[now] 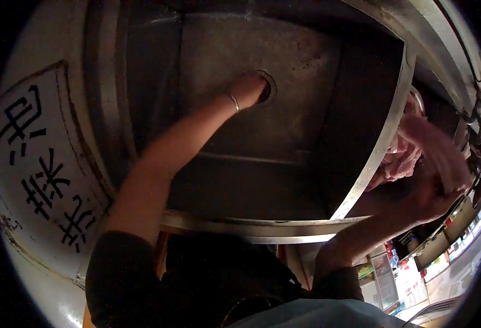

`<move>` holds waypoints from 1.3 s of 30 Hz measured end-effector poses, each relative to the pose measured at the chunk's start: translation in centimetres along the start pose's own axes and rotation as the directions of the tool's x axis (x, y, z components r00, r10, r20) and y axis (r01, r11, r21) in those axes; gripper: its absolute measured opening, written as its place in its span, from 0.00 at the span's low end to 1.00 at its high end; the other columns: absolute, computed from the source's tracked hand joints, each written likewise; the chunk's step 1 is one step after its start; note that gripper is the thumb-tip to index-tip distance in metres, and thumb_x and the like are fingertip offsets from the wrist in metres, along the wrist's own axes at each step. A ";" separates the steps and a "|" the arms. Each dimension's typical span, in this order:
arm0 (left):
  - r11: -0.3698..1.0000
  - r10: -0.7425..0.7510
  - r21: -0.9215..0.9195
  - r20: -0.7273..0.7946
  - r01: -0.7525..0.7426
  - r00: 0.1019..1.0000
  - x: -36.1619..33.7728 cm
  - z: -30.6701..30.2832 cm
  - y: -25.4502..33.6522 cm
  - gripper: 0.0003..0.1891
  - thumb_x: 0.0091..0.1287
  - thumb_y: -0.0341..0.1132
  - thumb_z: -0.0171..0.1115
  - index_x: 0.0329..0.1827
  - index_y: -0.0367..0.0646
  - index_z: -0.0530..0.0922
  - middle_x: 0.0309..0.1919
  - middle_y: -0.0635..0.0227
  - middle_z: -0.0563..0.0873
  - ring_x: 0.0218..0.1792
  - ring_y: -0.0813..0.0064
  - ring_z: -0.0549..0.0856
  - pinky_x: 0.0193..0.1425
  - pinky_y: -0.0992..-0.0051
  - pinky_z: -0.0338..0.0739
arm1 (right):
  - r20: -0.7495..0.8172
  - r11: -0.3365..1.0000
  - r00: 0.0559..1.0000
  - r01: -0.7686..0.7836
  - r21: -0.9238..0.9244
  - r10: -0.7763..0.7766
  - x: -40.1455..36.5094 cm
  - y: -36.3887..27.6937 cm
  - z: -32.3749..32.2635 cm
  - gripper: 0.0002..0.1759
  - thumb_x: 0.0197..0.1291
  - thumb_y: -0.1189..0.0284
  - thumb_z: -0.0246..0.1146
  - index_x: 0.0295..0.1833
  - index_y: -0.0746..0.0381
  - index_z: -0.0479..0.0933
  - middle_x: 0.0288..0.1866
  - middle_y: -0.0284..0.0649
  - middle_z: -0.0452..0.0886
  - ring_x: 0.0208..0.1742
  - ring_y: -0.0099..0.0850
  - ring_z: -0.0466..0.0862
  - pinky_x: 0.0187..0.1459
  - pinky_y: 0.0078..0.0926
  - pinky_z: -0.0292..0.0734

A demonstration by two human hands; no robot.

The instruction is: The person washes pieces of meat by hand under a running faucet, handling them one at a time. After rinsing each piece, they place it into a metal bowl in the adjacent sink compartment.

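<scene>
My left hand reaches down to the round drain in the floor of the dark metal sink basin. Its fingers go into the drain opening and are hidden, so their grip does not show. Over at the right, my right hand is closed on the near end of a long piece of raw meat. More pink raw meat lies just beyond the divider, below that piece. Shadow and blur hide some of the right fingers.
A metal divider separates the basin from the right-hand compartment. The sink's front rim runs close to my body. On the left wall hangs a white sign with black characters. Shelves with a clear plastic container appear at the lower right.
</scene>
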State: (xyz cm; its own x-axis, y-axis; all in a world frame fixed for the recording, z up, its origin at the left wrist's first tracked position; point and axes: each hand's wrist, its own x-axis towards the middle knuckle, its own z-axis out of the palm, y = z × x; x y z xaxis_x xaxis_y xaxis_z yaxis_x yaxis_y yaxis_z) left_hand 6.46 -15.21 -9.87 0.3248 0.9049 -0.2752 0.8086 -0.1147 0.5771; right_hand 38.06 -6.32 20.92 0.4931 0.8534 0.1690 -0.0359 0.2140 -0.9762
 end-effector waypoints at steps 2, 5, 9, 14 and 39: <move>0.964 -0.069 0.266 0.268 -0.005 0.961 -0.3 2.1 0.4 0.15 0.56 0.27 0.50 0.47 0.40 0.74 0.45 0.53 0.78 0.49 0.58 0.77 0.50 0.65 0.73 | 0.215 0.994 0.976 -0.019 -0.109 0.043 1.2 1.2 -5.9 0.22 0.62 0.60 0.45 0.51 0.68 0.67 0.46 0.45 0.74 0.48 0.32 0.75 0.53 0.35 0.67; 0.976 -0.086 0.216 0.230 0.035 0.970 -0.2 1.6 1.3 0.13 0.57 0.27 0.49 0.46 0.41 0.75 0.43 0.55 0.79 0.43 0.58 0.79 0.46 0.64 0.75 | 0.458 0.929 0.865 -0.026 -0.370 0.207 2.5 4.7 -10.6 0.21 0.61 0.62 0.48 0.50 0.69 0.67 0.42 0.43 0.76 0.46 0.33 0.76 0.50 0.36 0.70; 0.984 -0.120 0.161 0.260 0.079 0.958 0.9 3.2 -0.2 0.10 0.58 0.28 0.49 0.40 0.41 0.77 0.38 0.56 0.81 0.40 0.58 0.81 0.43 0.64 0.76 | -0.107 0.874 0.920 -0.392 -0.286 0.378 0.8 9.2 -16.1 0.19 0.57 0.70 0.54 0.51 0.69 0.67 0.46 0.45 0.73 0.45 0.34 0.75 0.45 0.33 0.73; 0.994 -0.074 0.086 0.127 0.064 0.989 0.5 3.0 -0.4 0.09 0.50 0.27 0.58 0.35 0.42 0.78 0.35 0.58 0.82 0.35 0.63 0.82 0.40 0.68 0.76 | -0.371 0.873 0.928 -0.215 -0.437 0.042 -1.5 8.8 -15.0 0.21 0.53 0.72 0.58 0.53 0.67 0.66 0.56 0.47 0.65 0.50 0.37 0.72 0.49 0.32 0.72; -0.173 -0.509 -0.927 -0.205 -0.332 0.836 0.0 -17.3 -0.5 0.09 0.61 0.31 0.56 0.43 0.41 0.75 0.41 0.65 0.80 0.43 0.74 0.80 0.49 0.74 0.76 | 0.793 0.937 0.505 -0.251 -0.244 0.342 -12.3 18.4 24.1 0.13 0.53 0.75 0.61 0.45 0.67 0.75 0.37 0.38 0.80 0.35 0.26 0.80 0.36 0.21 0.76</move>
State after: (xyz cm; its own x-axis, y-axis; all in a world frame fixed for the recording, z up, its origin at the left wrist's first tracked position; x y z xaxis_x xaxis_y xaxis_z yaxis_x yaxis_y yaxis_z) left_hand -2.45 -8.08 3.19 -0.2409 0.8986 -0.3666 -0.7024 0.0993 0.7048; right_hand 10.37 -1.44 4.20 -0.4524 0.8807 -0.1406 0.0546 -0.1300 -0.9900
